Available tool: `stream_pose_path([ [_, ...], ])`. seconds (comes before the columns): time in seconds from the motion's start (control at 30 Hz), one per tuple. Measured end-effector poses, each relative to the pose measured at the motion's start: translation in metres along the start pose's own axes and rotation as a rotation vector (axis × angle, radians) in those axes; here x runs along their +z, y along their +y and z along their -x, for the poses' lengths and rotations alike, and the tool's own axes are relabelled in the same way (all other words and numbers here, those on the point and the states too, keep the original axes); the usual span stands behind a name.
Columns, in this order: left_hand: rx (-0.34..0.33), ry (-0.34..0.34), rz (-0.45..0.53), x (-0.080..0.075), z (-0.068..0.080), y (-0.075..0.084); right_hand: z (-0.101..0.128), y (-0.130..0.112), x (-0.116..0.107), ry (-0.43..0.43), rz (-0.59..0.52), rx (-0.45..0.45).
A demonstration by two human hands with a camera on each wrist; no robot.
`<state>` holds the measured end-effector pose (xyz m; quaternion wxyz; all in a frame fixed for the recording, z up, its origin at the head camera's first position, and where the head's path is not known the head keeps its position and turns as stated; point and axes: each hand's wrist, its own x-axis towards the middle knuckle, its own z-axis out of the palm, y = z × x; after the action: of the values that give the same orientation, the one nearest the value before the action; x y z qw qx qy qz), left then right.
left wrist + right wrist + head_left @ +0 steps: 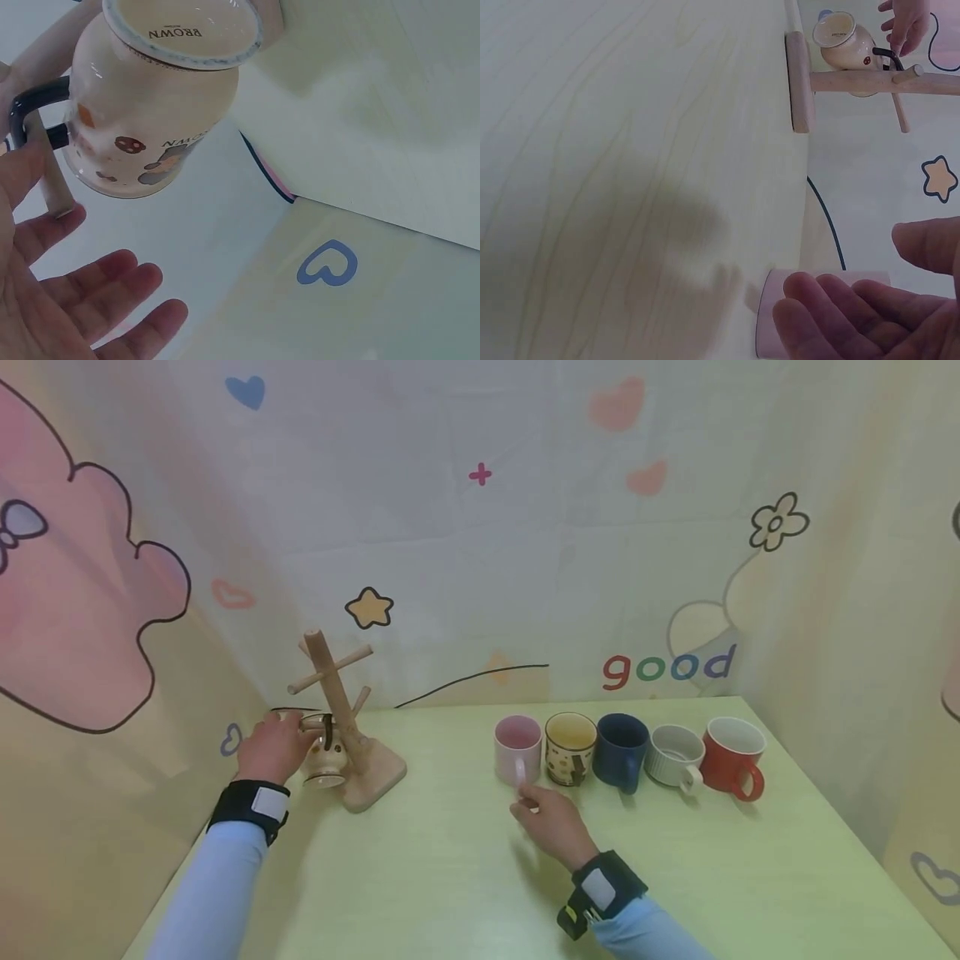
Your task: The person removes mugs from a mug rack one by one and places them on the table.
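A wooden mug rack [336,693] stands at the left. A cream mug [326,767] with dark handle and printed pictures hangs upside down from one of its pegs [52,176], which runs through the handle. My left hand [276,747] is at that peg, thumb beside the handle and index fingertip at the peg's end; its other fingers extend loosely. Before the pink mug [507,762] is my right hand [553,822], fingertips right by the mug's handle [520,770]. The right wrist view has its thumb [928,244] apart from the loosely bent fingers.
Right of the pink mug stand a spotted yellow mug [558,766], a navy mug [617,760], a white ribbed cup [666,768] and a red mug [722,768] in a row, handles toward me. Printed curtains [450,568] enclose the table [420,877].
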<state>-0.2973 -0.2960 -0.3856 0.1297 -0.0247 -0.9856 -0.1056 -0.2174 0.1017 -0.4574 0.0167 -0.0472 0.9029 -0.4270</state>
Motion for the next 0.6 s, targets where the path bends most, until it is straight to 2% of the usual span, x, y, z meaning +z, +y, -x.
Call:
stream_pose_path([
  [0.07, 0.007, 0.009, -0.007, 0.001, -0.002, 0.000, 0.000, 0.001, 0.000, 0.001, 0.001, 0.004],
  [0.33, 0.004, 0.118, -0.049, 0.008, 0.001, 0.000, 0.003, 0.005, 0.002, 0.015, 0.003, -0.024],
  [0.6, -0.017, 0.218, -0.051, 0.010, 0.010, 0.012, 0.003, 0.007, 0.003, 0.024, -0.007, -0.031],
])
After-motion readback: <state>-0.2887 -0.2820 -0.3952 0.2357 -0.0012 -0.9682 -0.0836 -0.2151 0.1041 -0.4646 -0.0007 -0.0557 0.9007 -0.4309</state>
